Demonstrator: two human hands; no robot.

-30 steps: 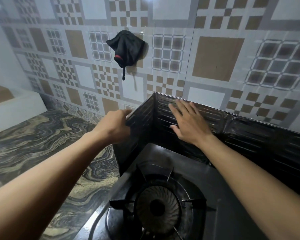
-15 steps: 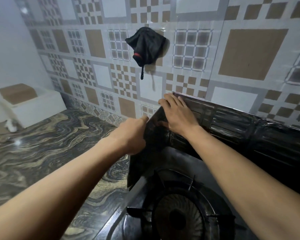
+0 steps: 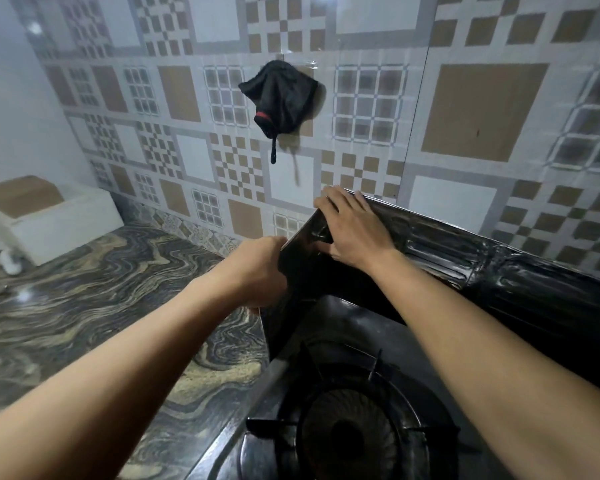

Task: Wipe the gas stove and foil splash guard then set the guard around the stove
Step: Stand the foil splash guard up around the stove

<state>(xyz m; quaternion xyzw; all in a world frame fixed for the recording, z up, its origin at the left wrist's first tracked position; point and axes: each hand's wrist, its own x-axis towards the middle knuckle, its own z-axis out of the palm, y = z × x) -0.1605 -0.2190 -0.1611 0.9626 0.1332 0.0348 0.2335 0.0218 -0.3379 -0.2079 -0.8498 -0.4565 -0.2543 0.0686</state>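
Observation:
The dark, shiny foil splash guard (image 3: 465,258) stands upright behind and to the left of the black gas stove (image 3: 347,327), against the tiled wall. My left hand (image 3: 257,271) grips the top edge of the guard's left side panel, fingers curled over it. My right hand (image 3: 352,230) lies flat, fingers straight, on the inside of the guard at its back left corner, fingertips reaching the top edge. The stove's round burner (image 3: 354,434) with its pan supports sits below my right forearm.
A marbled stone counter (image 3: 84,323) stretches to the left of the stove. A white box (image 3: 52,216) with a brown top stands at the far left. A black cloth pouch (image 3: 279,95) hangs on the tiled wall above the guard.
My right hand slid left along the guard's back panel into the corner. My left hand stayed on the side panel's top edge. The side panel now stands at a sharper angle to the back.

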